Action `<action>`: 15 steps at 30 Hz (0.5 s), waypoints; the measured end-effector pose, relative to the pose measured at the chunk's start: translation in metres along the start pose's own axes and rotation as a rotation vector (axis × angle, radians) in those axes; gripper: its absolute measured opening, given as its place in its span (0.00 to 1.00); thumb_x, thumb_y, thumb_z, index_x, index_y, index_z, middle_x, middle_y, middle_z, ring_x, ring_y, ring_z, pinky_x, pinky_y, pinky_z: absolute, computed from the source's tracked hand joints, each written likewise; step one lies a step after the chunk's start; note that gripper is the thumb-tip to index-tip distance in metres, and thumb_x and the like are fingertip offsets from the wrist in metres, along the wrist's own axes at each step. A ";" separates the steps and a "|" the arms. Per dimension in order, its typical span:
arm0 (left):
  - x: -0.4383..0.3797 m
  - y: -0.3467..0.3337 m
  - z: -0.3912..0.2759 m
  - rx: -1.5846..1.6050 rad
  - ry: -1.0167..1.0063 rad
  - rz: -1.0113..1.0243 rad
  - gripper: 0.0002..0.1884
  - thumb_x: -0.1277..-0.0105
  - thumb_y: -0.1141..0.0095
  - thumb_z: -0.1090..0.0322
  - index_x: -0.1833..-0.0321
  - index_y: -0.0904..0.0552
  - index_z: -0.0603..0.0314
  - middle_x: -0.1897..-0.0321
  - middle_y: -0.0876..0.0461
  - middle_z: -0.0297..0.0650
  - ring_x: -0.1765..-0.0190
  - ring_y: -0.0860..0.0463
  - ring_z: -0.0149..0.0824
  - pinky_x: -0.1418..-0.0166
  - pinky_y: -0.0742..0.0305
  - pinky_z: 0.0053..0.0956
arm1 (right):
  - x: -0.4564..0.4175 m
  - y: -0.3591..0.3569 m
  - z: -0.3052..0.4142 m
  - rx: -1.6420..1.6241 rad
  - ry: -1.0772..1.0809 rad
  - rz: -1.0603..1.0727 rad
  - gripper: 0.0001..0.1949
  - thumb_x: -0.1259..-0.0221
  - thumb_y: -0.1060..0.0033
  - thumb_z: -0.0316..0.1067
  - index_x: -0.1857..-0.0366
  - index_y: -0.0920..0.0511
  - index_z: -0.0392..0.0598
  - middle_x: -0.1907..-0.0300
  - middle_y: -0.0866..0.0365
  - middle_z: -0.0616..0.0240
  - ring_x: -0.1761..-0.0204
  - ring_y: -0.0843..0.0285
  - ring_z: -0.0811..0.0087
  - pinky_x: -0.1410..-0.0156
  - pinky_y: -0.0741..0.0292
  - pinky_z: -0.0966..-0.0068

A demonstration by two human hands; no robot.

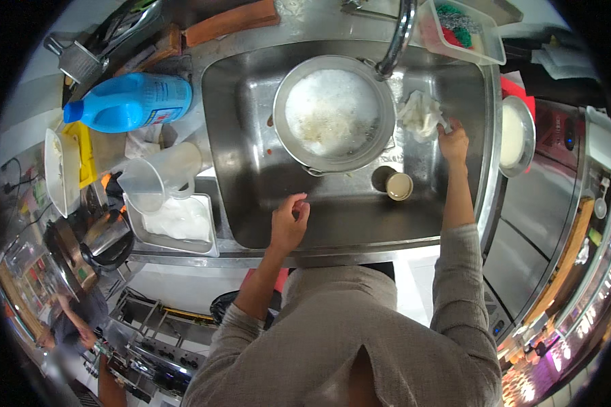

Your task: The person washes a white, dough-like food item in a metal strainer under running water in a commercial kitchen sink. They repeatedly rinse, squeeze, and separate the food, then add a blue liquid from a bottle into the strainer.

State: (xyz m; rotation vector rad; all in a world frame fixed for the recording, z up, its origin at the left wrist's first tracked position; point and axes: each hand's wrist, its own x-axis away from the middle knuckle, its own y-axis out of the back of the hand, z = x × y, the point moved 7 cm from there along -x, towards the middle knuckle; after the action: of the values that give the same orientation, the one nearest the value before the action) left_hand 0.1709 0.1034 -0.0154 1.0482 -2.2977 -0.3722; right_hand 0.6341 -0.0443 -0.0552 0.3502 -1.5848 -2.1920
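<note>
A large round metal pot (336, 114) with foamy, cloudy liquid stands in a stainless steel sink (315, 213). My right hand (453, 141) is at the right of the basin, its fingers closed on the edge of a wet whitish cloth (420, 116). The cloth hangs or lies bunched between the hand and the pot. My left hand (290, 221) is over the front of the basin, below the pot, its fingers curled loosely and holding nothing. A small round container (399, 186) with pale contents is in the basin to the pot's lower right. The curved metal faucet (399, 40) reaches over the pot's upper right rim.
Left of the sink are a blue jug (127, 102), a clear plastic pitcher (155, 175) and a metal tray (173, 245) with white contents. A clear bin (489, 43) of scouring pads stands at the back right, a metal bowl (527, 137) at the right rim. Another person (79, 315) is at lower left.
</note>
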 end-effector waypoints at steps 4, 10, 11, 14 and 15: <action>0.026 0.021 0.039 -0.061 0.079 -0.099 0.11 0.34 0.40 0.68 0.53 0.18 0.64 0.68 0.14 0.45 0.65 0.14 0.40 0.57 0.22 0.33 | 0.058 0.013 0.153 -0.304 0.189 0.363 0.21 0.41 0.34 0.41 0.45 0.22 0.48 0.58 0.14 0.53 0.57 0.16 0.50 0.48 0.21 0.59; 0.033 0.020 0.028 -0.188 0.055 -0.049 0.12 0.36 0.39 0.66 0.52 0.17 0.61 0.65 0.15 0.42 0.59 0.16 0.42 0.48 0.26 0.38 | 0.137 -0.111 0.259 0.237 0.594 0.583 0.30 0.40 0.36 0.39 0.32 0.33 0.56 0.33 0.33 0.45 0.33 0.30 0.51 0.34 0.27 0.57; 0.039 0.022 0.023 -0.272 0.005 -0.082 0.12 0.36 0.38 0.66 0.51 0.18 0.60 0.63 0.15 0.41 0.56 0.17 0.42 0.44 0.29 0.40 | 0.136 -0.120 0.266 0.297 0.567 0.528 0.31 0.40 0.37 0.38 0.31 0.35 0.57 0.33 0.33 0.42 0.33 0.31 0.51 0.35 0.27 0.59; 0.057 0.028 0.019 -0.476 -0.066 -0.164 0.14 0.37 0.38 0.64 0.50 0.18 0.57 0.57 0.17 0.39 0.48 0.21 0.43 0.37 0.37 0.44 | 0.122 -0.154 0.261 0.315 0.402 0.602 0.29 0.39 0.40 0.36 0.31 0.34 0.54 0.34 0.31 0.41 0.33 0.31 0.51 0.35 0.25 0.60; 0.063 0.030 0.020 -0.537 -0.073 -0.188 0.14 0.37 0.38 0.63 0.50 0.18 0.56 0.55 0.18 0.39 0.46 0.23 0.43 0.35 0.39 0.46 | 0.116 -0.168 0.256 0.292 0.334 0.670 0.28 0.38 0.42 0.36 0.32 0.32 0.51 0.35 0.30 0.41 0.33 0.30 0.51 0.36 0.25 0.60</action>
State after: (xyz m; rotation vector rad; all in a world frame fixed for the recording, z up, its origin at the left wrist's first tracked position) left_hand 0.1078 0.0757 0.0077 0.9764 -1.9877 -1.0498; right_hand 0.3909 0.1625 -0.1278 0.2087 -1.5405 -1.3321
